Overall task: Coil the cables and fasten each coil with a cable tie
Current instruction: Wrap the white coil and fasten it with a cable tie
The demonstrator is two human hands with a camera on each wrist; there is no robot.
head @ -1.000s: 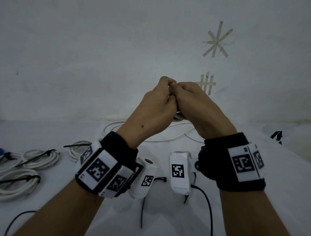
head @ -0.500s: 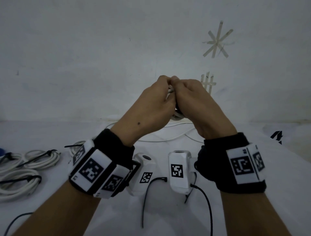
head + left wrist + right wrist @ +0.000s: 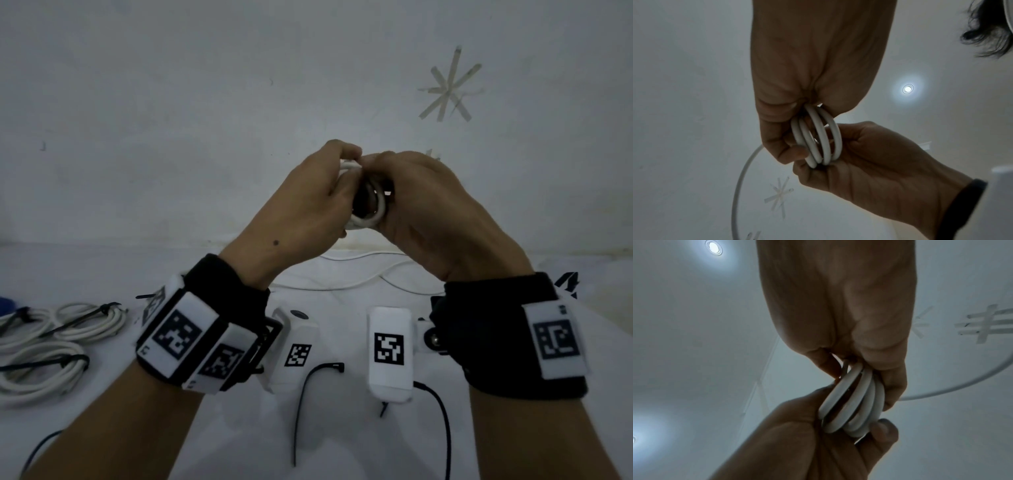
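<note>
Both hands hold a small coil of white cable (image 3: 371, 209) raised in front of the wall. My left hand (image 3: 318, 195) grips the coil's left side, fingers curled round several loops (image 3: 818, 138). My right hand (image 3: 421, 205) grips the right side of the same loops (image 3: 857, 400). A free length of the cable (image 3: 740, 186) hangs from the coil toward the table (image 3: 342, 284). A loose black cable tie (image 3: 305, 390) lies on the table between my wrists.
Three tied white coils (image 3: 44, 342) lie at the table's left, each with a black tie. A black wire (image 3: 442, 418) runs from the right wrist device. Tape marks (image 3: 448, 90) stick on the wall behind. A dark mark (image 3: 567, 282) sits at far right.
Both hands have risen slightly and parted a little, so the coil's loops show between them. The left wrist has dropped leftward, uncovering the black tie on the table.
</note>
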